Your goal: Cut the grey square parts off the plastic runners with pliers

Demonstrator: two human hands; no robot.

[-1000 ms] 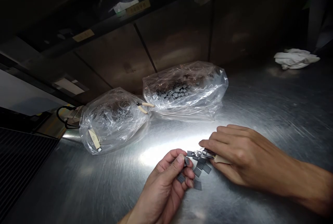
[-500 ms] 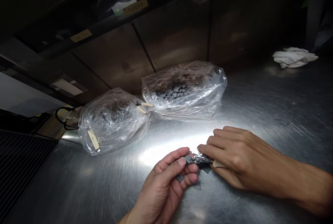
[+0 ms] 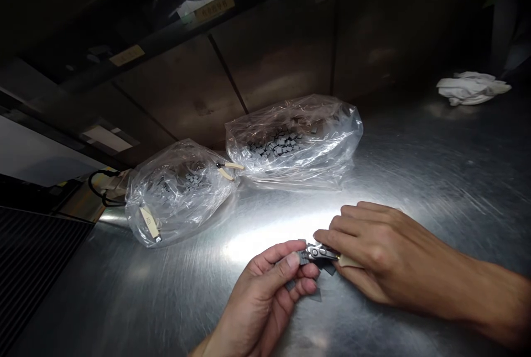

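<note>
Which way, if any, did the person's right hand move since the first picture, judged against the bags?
Yes: the right hand slid slightly toward the person, farther from the rear clear plastic bag.

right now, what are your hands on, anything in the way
Left hand: pinching small grey pieces. Right hand: small steel pliers with cream handle, tip at those pieces. Two clear plastic bags behind, apart from both hands.

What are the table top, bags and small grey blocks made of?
The table top looks like brushed stainless steel: fine scratches, bright glare. The bags look like thin clear polyethylene, creased and see-through. The grey blocks are matte and dark, perhaps ceramic or sintered metal; the look leaves that open.
</note>
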